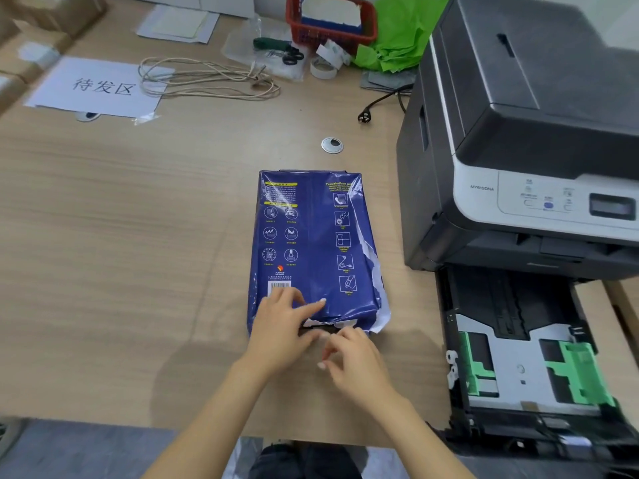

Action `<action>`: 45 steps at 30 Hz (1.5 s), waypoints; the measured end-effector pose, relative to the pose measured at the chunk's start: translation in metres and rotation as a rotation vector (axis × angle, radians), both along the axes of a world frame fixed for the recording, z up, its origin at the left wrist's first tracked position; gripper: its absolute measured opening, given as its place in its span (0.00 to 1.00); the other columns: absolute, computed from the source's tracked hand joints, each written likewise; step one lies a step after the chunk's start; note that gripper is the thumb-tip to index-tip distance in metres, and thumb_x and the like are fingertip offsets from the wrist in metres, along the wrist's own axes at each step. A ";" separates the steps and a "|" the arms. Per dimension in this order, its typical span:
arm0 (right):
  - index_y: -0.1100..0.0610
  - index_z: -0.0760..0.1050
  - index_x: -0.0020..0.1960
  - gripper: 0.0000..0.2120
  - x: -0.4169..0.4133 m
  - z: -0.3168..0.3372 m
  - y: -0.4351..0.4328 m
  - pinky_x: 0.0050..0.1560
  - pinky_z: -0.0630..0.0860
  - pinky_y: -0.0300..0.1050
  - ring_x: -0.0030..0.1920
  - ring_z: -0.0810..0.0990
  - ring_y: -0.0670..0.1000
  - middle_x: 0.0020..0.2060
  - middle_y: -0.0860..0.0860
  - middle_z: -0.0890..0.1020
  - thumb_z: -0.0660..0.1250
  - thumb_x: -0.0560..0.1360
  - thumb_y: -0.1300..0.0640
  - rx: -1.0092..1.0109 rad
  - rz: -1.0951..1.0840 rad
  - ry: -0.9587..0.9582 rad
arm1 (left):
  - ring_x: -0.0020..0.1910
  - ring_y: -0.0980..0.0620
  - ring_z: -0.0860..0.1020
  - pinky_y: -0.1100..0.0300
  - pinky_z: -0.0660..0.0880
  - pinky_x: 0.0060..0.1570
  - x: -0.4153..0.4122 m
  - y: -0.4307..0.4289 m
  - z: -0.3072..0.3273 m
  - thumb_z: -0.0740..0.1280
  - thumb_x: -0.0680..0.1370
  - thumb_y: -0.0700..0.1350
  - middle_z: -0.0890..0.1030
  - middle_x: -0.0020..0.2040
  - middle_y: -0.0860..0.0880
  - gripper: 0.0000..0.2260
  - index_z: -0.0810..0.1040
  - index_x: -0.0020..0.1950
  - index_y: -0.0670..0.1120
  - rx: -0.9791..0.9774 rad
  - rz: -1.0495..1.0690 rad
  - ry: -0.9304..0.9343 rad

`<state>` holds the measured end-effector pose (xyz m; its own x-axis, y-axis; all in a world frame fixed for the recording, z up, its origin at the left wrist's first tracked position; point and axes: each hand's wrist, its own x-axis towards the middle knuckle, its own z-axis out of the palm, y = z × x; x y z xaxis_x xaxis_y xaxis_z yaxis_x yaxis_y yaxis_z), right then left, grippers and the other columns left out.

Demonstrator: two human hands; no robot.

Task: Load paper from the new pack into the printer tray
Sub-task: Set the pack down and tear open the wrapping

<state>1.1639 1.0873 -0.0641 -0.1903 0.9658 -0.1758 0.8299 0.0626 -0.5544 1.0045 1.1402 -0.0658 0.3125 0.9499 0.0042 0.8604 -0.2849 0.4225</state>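
Note:
A blue-wrapped paper pack [311, 243] lies flat on the wooden table, its near end and right side torn so white paper shows. My left hand [281, 326] rests on the pack's near left corner, fingers spread over the wrapper and thumb at the torn end. My right hand [352, 357] hovers just in front of the torn end, fingers curled and apart, holding nothing. The printer tray [518, 368] is pulled out at the lower right, with green guides and no paper visible in it. It belongs to the grey printer [518, 133] at the right.
A loose power plug [364, 116] lies left of the printer. At the back are coiled cord [207, 79], a paper sign [100, 86], a red basket [332, 24], tape rolls [325, 65] and green tissue [397, 39]. A cable grommet [332, 145] sits beyond the pack.

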 end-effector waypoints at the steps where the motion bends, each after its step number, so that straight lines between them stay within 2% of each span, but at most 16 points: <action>1: 0.55 0.78 0.44 0.06 0.002 0.003 0.000 0.44 0.64 0.38 0.43 0.67 0.46 0.40 0.44 0.73 0.70 0.69 0.53 -0.036 0.001 0.021 | 0.46 0.51 0.74 0.56 0.74 0.41 0.004 -0.001 -0.003 0.73 0.64 0.56 0.77 0.44 0.51 0.22 0.81 0.57 0.56 -0.004 -0.038 0.074; 3: 0.54 0.77 0.43 0.06 0.006 0.007 -0.001 0.43 0.68 0.36 0.41 0.70 0.43 0.39 0.42 0.74 0.70 0.69 0.53 -0.069 -0.079 0.130 | 0.40 0.49 0.78 0.56 0.73 0.37 0.009 0.001 -0.005 0.76 0.61 0.54 0.78 0.41 0.50 0.22 0.83 0.55 0.55 0.032 -0.068 0.140; 5: 0.52 0.75 0.40 0.04 0.012 0.011 -0.001 0.43 0.72 0.35 0.40 0.75 0.44 0.38 0.45 0.78 0.70 0.68 0.57 -0.024 -0.243 0.270 | 0.35 0.48 0.77 0.58 0.67 0.32 0.011 0.005 -0.005 0.76 0.62 0.52 0.78 0.38 0.50 0.15 0.85 0.49 0.54 0.055 -0.042 0.086; 7: 0.50 0.73 0.38 0.09 0.023 0.012 0.003 0.42 0.71 0.30 0.40 0.76 0.45 0.37 0.48 0.78 0.70 0.69 0.62 0.018 -0.410 0.343 | 0.32 0.48 0.76 0.60 0.65 0.30 0.012 0.009 -0.003 0.73 0.66 0.51 0.78 0.36 0.51 0.07 0.86 0.43 0.53 0.060 -0.016 0.016; 9: 0.50 0.73 0.40 0.11 0.032 0.013 0.010 0.40 0.69 0.27 0.38 0.75 0.44 0.38 0.49 0.78 0.69 0.71 0.65 0.022 -0.534 0.340 | 0.32 0.48 0.76 0.60 0.66 0.29 0.013 0.008 -0.002 0.70 0.69 0.51 0.79 0.36 0.51 0.07 0.87 0.41 0.52 0.044 -0.012 -0.018; 12: 0.54 0.74 0.44 0.07 0.042 0.011 0.021 0.38 0.68 0.26 0.38 0.75 0.47 0.42 0.52 0.79 0.65 0.73 0.66 -0.031 -0.660 0.296 | 0.36 0.50 0.76 0.61 0.66 0.32 0.011 0.006 -0.001 0.71 0.71 0.51 0.80 0.39 0.52 0.06 0.86 0.43 0.51 -0.013 0.030 -0.081; 15: 0.57 0.73 0.50 0.08 0.044 0.009 0.028 0.42 0.69 0.37 0.44 0.76 0.54 0.43 0.53 0.77 0.62 0.74 0.66 -0.071 -0.746 0.283 | 0.37 0.50 0.76 0.61 0.65 0.34 0.010 0.005 -0.001 0.71 0.71 0.51 0.80 0.40 0.52 0.09 0.86 0.48 0.52 -0.044 0.053 -0.107; 18: 0.60 0.76 0.54 0.10 0.044 0.010 0.031 0.47 0.69 0.42 0.47 0.76 0.54 0.45 0.54 0.78 0.61 0.75 0.66 -0.096 -0.753 0.240 | 0.40 0.49 0.76 0.60 0.65 0.39 0.009 0.003 -0.003 0.73 0.68 0.52 0.79 0.42 0.51 0.15 0.84 0.54 0.52 -0.069 0.031 -0.076; 22: 0.53 0.76 0.43 0.08 0.039 0.018 0.033 0.45 0.68 0.44 0.51 0.72 0.52 0.43 0.49 0.78 0.62 0.73 0.64 -0.126 -0.648 0.205 | 0.45 0.48 0.76 0.57 0.68 0.46 0.006 0.000 -0.008 0.72 0.67 0.57 0.78 0.47 0.50 0.23 0.80 0.60 0.52 -0.090 -0.018 -0.066; 26: 0.44 0.77 0.48 0.24 0.029 0.037 0.043 0.49 0.71 0.34 0.53 0.75 0.44 0.48 0.42 0.80 0.57 0.73 0.72 -0.163 -0.565 0.565 | 0.44 0.51 0.75 0.57 0.70 0.46 0.009 -0.001 -0.004 0.62 0.70 0.65 0.77 0.45 0.51 0.24 0.80 0.58 0.53 -0.065 0.052 -0.145; 30: 0.56 0.76 0.63 0.25 0.024 0.042 0.056 0.51 0.76 0.29 0.56 0.79 0.45 0.53 0.49 0.81 0.54 0.74 0.76 -0.298 -0.495 0.840 | 0.46 0.49 0.77 0.55 0.71 0.43 0.016 0.004 0.001 0.64 0.72 0.60 0.78 0.46 0.50 0.22 0.77 0.63 0.52 -0.078 0.143 -0.127; 31: 0.58 0.76 0.63 0.24 0.024 0.040 0.057 0.53 0.76 0.31 0.56 0.79 0.47 0.54 0.50 0.81 0.54 0.75 0.75 -0.282 -0.521 0.807 | 0.45 0.48 0.77 0.55 0.71 0.40 0.017 0.005 0.002 0.66 0.72 0.56 0.79 0.45 0.50 0.19 0.79 0.61 0.52 -0.066 0.155 -0.127; 33: 0.58 0.78 0.61 0.22 0.027 0.031 0.058 0.58 0.75 0.39 0.56 0.79 0.50 0.55 0.52 0.81 0.56 0.73 0.73 -0.171 -0.632 0.558 | 0.42 0.46 0.78 0.56 0.68 0.35 0.021 0.005 0.003 0.67 0.74 0.50 0.80 0.43 0.49 0.11 0.83 0.53 0.50 -0.040 0.204 -0.156; 36: 0.61 0.72 0.68 0.23 0.034 0.018 0.052 0.60 0.68 0.42 0.61 0.73 0.55 0.61 0.57 0.75 0.61 0.73 0.67 -0.141 -0.696 0.181 | 0.45 0.47 0.77 0.59 0.65 0.37 0.021 0.004 0.005 0.64 0.76 0.47 0.81 0.44 0.50 0.10 0.83 0.53 0.48 -0.080 0.262 -0.196; 39: 0.62 0.69 0.70 0.23 0.035 0.009 0.047 0.60 0.66 0.41 0.64 0.69 0.54 0.61 0.56 0.70 0.63 0.75 0.62 -0.172 -0.640 0.086 | 0.46 0.49 0.76 0.60 0.67 0.39 0.019 0.004 0.005 0.64 0.77 0.48 0.81 0.46 0.50 0.11 0.82 0.55 0.49 -0.101 0.256 -0.207; 45: 0.60 0.69 0.70 0.23 0.027 0.010 0.045 0.55 0.67 0.40 0.63 0.70 0.52 0.60 0.54 0.72 0.64 0.76 0.59 -0.102 -0.617 0.027 | 0.45 0.49 0.77 0.60 0.66 0.38 0.020 0.005 0.008 0.64 0.77 0.47 0.81 0.45 0.49 0.11 0.82 0.56 0.49 -0.109 0.238 -0.216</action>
